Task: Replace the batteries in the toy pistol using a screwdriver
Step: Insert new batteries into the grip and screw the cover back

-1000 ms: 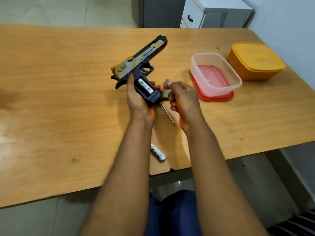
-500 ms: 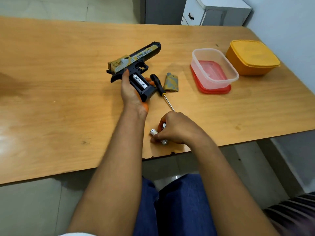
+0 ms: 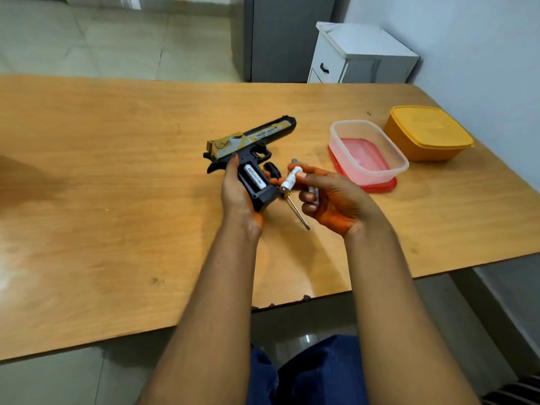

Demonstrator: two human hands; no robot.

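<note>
My left hand grips the handle of the black and tan toy pistol, barrel pointing up and to the right. The grip's compartment is open and one white battery sits inside. My right hand holds a white battery between thumb and fingertips, just right of the grip's base. A second battery shows under its curled fingers. The screwdriver, black handle and thin metal shaft, lies on the table between my hands. The tan battery cover is mostly hidden behind my right hand.
A clear plastic tub rests on a red lid at the right, with a closed yellow box beyond it near the wall. The wooden table's front edge runs close to my lap. A white cabinet stands behind the table.
My right hand picked batteries up from the table's front edge and lifted them to beside the pistol grip. My left hand kept holding the pistol.
</note>
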